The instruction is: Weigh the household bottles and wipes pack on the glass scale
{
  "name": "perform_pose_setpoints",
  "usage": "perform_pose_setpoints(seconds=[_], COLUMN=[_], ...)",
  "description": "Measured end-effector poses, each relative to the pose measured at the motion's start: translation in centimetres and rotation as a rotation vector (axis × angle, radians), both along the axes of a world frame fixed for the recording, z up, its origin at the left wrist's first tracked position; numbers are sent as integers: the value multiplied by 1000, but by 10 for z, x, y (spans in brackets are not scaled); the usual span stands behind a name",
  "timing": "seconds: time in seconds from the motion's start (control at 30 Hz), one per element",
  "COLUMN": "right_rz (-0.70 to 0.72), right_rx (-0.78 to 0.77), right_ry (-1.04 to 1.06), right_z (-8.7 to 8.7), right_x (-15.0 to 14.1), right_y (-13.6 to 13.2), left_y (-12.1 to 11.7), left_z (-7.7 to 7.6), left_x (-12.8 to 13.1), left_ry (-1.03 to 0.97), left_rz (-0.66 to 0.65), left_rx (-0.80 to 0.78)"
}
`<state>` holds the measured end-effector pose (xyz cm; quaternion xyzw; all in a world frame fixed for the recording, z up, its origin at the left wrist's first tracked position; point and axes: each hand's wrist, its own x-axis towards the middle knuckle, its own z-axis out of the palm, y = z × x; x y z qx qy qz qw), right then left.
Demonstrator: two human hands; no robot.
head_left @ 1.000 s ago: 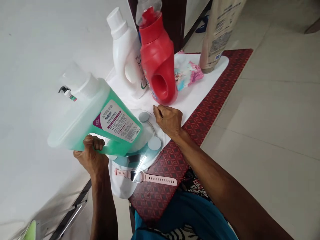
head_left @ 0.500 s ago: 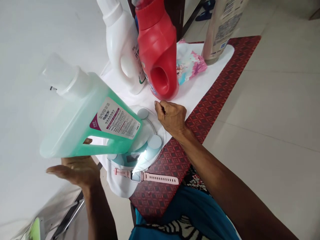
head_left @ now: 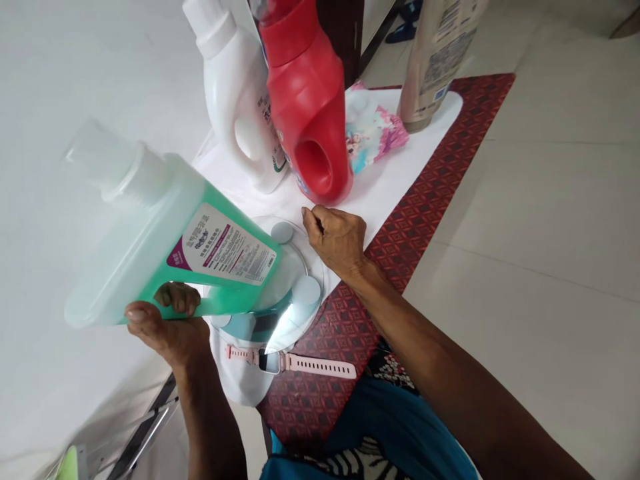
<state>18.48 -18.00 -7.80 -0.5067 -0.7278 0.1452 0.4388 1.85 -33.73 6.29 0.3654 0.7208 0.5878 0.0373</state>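
Observation:
My left hand is wrapped round the handle of a large green detergent jug, which is tilted with its white cap up to the left and its base over a round glass scale. My right hand rests at the scale's far right edge, fingers curled in a pinch; what it holds, if anything, is hidden. A pink wristwatch lies flat just in front of the scale on the white cloth.
Behind the scale stand a white bottle and a red bottle. A colourful packet and a tall beige pouch sit further right on the cloth. A red patterned mat lies under it on pale floor tiles.
Half a second ago my left hand was open below the jug; now its fingers are back round the handle. My right hand has stayed at the scale's edge.

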Motion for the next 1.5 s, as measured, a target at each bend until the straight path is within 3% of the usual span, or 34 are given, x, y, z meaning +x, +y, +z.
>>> perform_pose_setpoints(seconds=[0.07,0.17,0.27,0.37,0.6,0.73,0.87,1.0,1.13,1.23,1.33,1.4,1.43,1.5], right_rz=[12,45,62,51,60,56,59,34,30,17,15,20,22,24], right_rx=[28,57,71,92,198,248,219,246,219,241,251,226,210,186], right_ry=[-6,-10,1,26,40,-5,-31,4,18,-6,-19,-21,-24,-35], right_z=[0,1,2,4,3,3,2,0,-4,-6,-8,-9,-10,-11], right_x=[0,0,0,1,0,-1,3,7,7,6,4,2,1,-1], right_y=[-2,-4,-4,-2,-3,-3,-4,-4,-4,-3,-2,0,1,3], left_y=[9,34,76,127,225,260,285,288,261,224,188,171,165,159], left_z=[8,24,38,43,25,8,-12,-27,-31,-28,-23,-19,-18,-19], left_x=[-5,-14,-27,-46,-78,-76,-69,-67,-85,-117,-163,-197,-214,-243], left_ry=[-87,-97,-19,21,-31,-158,-98,-22,47,86,165,231,250,240], left_rz=[29,44,114,150,200,187,135,41,-45,93,392,590,645,631], left_rx=[196,349,462,504,410,292,264,223,157,143,134,34,-42,-178])
